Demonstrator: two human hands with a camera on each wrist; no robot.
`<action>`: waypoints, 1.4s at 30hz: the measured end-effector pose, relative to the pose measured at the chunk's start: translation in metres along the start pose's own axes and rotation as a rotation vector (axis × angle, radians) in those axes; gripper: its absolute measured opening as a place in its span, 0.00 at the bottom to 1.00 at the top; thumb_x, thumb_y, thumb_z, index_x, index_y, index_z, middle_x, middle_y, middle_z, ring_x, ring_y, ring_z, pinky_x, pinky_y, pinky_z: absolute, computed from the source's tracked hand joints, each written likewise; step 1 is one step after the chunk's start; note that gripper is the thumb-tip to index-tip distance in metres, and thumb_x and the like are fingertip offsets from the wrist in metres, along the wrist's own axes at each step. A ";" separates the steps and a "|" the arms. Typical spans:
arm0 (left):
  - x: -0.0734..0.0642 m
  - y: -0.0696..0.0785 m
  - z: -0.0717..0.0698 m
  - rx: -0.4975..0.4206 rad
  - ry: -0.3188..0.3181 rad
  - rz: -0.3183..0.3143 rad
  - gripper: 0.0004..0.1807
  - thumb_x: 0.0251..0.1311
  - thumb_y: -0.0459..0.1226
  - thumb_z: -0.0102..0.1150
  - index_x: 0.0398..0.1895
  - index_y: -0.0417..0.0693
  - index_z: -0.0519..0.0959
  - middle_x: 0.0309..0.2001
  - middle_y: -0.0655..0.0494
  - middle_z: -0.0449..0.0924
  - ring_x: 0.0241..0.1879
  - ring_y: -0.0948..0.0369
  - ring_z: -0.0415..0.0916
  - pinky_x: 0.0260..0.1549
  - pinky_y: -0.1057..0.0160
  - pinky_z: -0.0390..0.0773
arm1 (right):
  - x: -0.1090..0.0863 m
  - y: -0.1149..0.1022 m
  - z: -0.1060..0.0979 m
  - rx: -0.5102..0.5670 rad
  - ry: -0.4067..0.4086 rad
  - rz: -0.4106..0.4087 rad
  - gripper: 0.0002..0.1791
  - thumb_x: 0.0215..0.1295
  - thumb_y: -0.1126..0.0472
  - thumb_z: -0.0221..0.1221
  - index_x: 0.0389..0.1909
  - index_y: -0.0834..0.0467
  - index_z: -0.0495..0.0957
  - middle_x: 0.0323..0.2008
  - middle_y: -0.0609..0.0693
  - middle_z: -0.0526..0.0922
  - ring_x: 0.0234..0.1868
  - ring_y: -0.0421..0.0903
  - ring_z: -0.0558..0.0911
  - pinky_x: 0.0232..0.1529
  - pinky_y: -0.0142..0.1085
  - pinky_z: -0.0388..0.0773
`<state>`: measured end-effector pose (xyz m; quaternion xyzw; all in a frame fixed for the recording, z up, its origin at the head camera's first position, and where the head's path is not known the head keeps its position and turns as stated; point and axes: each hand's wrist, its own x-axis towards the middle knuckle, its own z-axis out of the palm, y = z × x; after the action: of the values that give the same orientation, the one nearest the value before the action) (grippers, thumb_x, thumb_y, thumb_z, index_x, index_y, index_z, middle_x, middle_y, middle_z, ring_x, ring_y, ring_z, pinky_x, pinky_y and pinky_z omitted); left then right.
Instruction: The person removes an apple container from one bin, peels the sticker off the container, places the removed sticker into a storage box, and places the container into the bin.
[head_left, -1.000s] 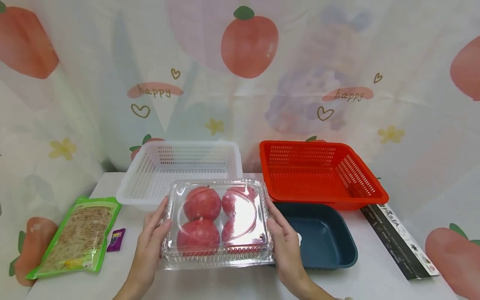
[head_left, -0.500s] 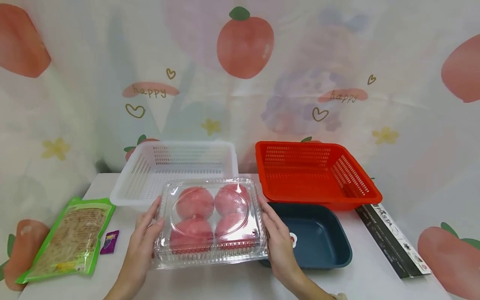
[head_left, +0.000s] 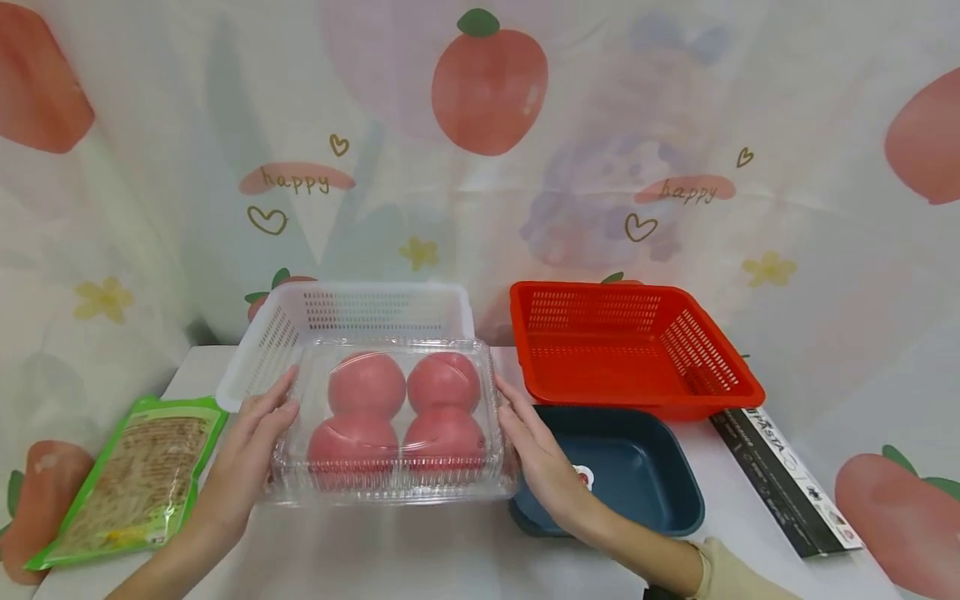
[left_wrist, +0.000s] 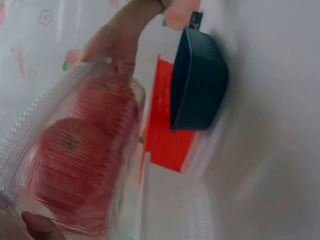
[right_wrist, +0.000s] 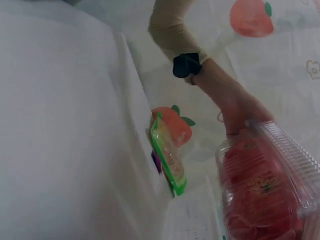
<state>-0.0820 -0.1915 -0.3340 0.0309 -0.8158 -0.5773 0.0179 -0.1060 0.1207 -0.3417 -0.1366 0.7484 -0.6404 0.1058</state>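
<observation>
Between both hands, a clear plastic clamshell box (head_left: 401, 433) is held above the table, covering the front of the white basket in the head view. Through its lid show several round red fruits (head_left: 367, 385) in two rows, their exact kind unclear. My left hand (head_left: 243, 450) grips the left side, thumb apart from the fingers; that thumb (left_wrist: 42, 227) shows against the box in the left wrist view. On the opposite side, my right hand (head_left: 543, 458) grips the box's edge, its forearm crossing in front of the dark blue tub (head_left: 645, 475).
Behind the box stands a white perforated basket (head_left: 386, 308). To its right is a red basket (head_left: 600, 350), with a black-and-white pasta box (head_left: 787, 483) lying partly under it. A green-edged bag (head_left: 131, 475) lies left. The right wrist view shows a small purple packet (right_wrist: 156, 161).
Both hands have carried the box left and slightly up, and its lid glare has faded. The left hand and forearm now hide the purple packet in the head view.
</observation>
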 end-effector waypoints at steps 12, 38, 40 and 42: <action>0.035 0.003 -0.023 0.161 -0.064 0.053 0.35 0.73 0.56 0.34 0.78 0.54 0.48 0.67 0.46 0.57 0.58 0.59 0.58 0.52 0.58 0.64 | 0.043 -0.025 -0.009 -0.241 -0.114 -0.007 0.40 0.71 0.49 0.52 0.77 0.46 0.44 0.45 0.58 0.72 0.35 0.47 0.74 0.32 0.35 0.78; 0.143 -0.015 -0.028 0.295 -0.130 -0.043 0.34 0.76 0.49 0.25 0.76 0.40 0.37 0.77 0.41 0.35 0.76 0.41 0.35 0.73 0.41 0.45 | 0.171 -0.019 0.012 -0.298 -0.088 0.255 0.37 0.70 0.55 0.56 0.76 0.51 0.51 0.70 0.56 0.65 0.66 0.55 0.68 0.62 0.50 0.73; 0.148 -0.023 -0.026 0.310 -0.145 -0.071 0.34 0.77 0.47 0.25 0.76 0.39 0.35 0.77 0.39 0.35 0.76 0.39 0.37 0.72 0.40 0.47 | 0.176 -0.011 0.015 -0.313 -0.087 0.252 0.37 0.70 0.55 0.56 0.76 0.54 0.52 0.71 0.57 0.63 0.67 0.56 0.68 0.61 0.49 0.75; 0.152 -0.029 -0.026 0.338 -0.166 -0.085 0.34 0.77 0.46 0.25 0.76 0.37 0.35 0.76 0.35 0.37 0.75 0.38 0.39 0.71 0.39 0.49 | 0.181 -0.004 0.017 -0.334 -0.095 0.242 0.38 0.70 0.56 0.56 0.76 0.56 0.51 0.72 0.58 0.62 0.67 0.57 0.67 0.60 0.50 0.76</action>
<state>-0.2312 -0.2362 -0.3535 0.0201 -0.8977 -0.4330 -0.0795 -0.2708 0.0430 -0.3374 -0.0913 0.8494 -0.4827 0.1930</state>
